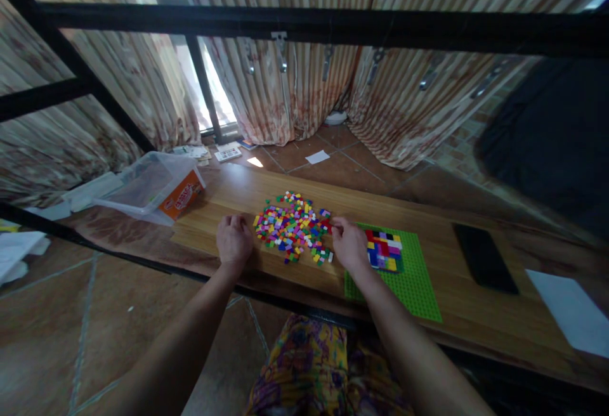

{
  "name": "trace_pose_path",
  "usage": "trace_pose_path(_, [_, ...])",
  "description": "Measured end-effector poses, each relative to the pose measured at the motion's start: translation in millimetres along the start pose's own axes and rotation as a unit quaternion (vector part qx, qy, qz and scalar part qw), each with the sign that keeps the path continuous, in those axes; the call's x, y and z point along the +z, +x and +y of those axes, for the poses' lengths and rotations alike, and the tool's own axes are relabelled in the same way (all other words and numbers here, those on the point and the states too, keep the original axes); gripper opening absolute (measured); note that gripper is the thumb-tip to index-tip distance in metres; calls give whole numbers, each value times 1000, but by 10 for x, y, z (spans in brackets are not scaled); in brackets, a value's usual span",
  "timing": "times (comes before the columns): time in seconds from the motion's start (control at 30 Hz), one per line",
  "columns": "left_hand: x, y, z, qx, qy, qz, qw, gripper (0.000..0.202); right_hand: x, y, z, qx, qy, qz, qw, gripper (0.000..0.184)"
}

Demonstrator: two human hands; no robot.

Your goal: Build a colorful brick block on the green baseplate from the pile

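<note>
A loose pile of small colourful toy bricks [292,226] lies spread on the wooden table. Just left of it, my left hand [235,241] rests on the tabletop with its fingers curled in; whatever may be inside them is hidden. At the pile's right edge, my right hand [351,243] has thumb and fingers drawn together beside some red bricks; what is between the fingertips is too small to make out. Under my right wrist lies a green studded baseplate [419,283]. On its upper part sits a patchwork of joined bricks [387,251], partly covered by my right hand.
A clear plastic bin [143,181] with an orange label stands at the table's left end. Right of the baseplate lie a dark flat slab [483,257] and a white sheet [571,308]. A black metal bar [304,26] crosses in front of the curtains.
</note>
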State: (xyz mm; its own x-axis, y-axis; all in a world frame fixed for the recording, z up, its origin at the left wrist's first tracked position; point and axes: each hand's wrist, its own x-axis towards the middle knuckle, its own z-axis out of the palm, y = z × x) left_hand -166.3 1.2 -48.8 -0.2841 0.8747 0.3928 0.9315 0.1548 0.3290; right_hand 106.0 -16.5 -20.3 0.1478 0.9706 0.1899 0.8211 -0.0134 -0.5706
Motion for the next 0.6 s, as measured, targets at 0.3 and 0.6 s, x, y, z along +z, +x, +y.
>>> trace_pose_path(0.3, [26, 7, -12, -10, -1, 2, 1000, 23, 66, -6, -338, -40, -103, -116, 987, 20])
trace_pose_path(0.6, [16, 5, -3, -9, 6, -1, 1000, 24, 51, 79, -408, -23, -149, -144, 978, 22])
